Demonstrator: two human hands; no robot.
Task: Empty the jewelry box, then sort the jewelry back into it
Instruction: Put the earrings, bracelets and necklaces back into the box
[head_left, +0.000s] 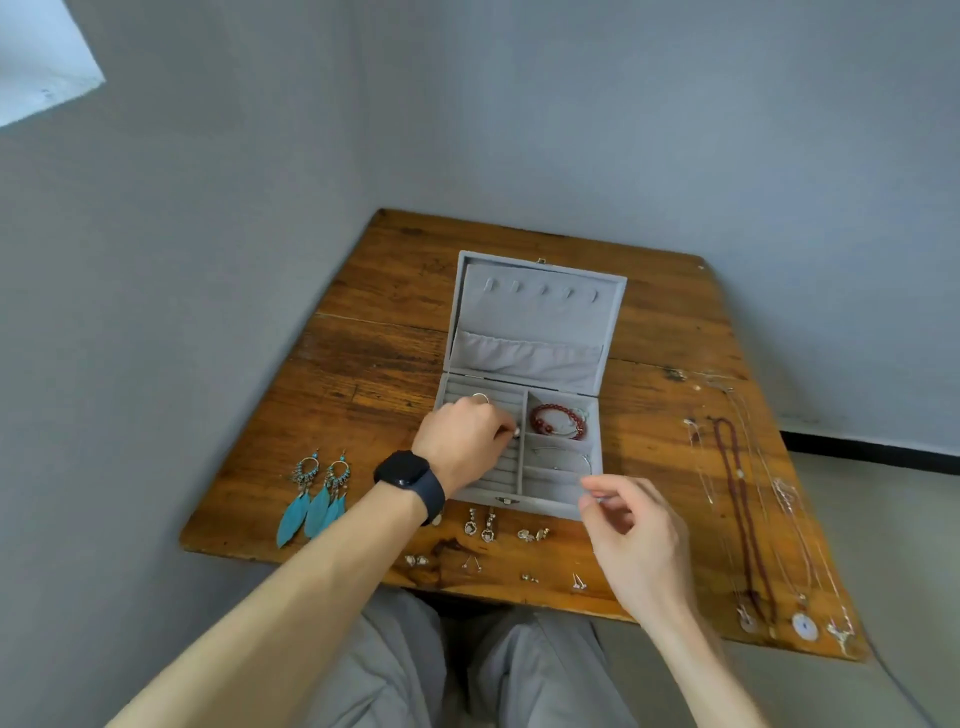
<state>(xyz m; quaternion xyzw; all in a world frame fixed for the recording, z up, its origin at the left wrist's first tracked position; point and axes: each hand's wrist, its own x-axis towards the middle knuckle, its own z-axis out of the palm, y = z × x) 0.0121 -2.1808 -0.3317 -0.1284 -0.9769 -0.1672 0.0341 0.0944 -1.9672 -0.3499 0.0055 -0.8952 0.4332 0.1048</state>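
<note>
The grey jewelry box (540, 317) lies open on the wooden table, lid tilted back. My left hand (462, 441), with a black watch on the wrist, rests over the ring rolls on the box's left side, fingertips pinched on a small ring (516, 431). Another ring (480, 398) sits in a far roll. A red bead bracelet (558, 421) fills the far right compartment, and a thin silver bangle (563, 457) lies in the one below. My right hand (634, 540) hovers by the box's near right corner, fingers loosely curled, holding nothing I can see.
Teal feather earrings (314, 499) lie at the left of the table (374, 364). Several small earrings (480, 527) are scattered along the near edge. Several necklaces, one of dark red beads (737, 499), stretch along the right side. Grey walls stand close behind and left.
</note>
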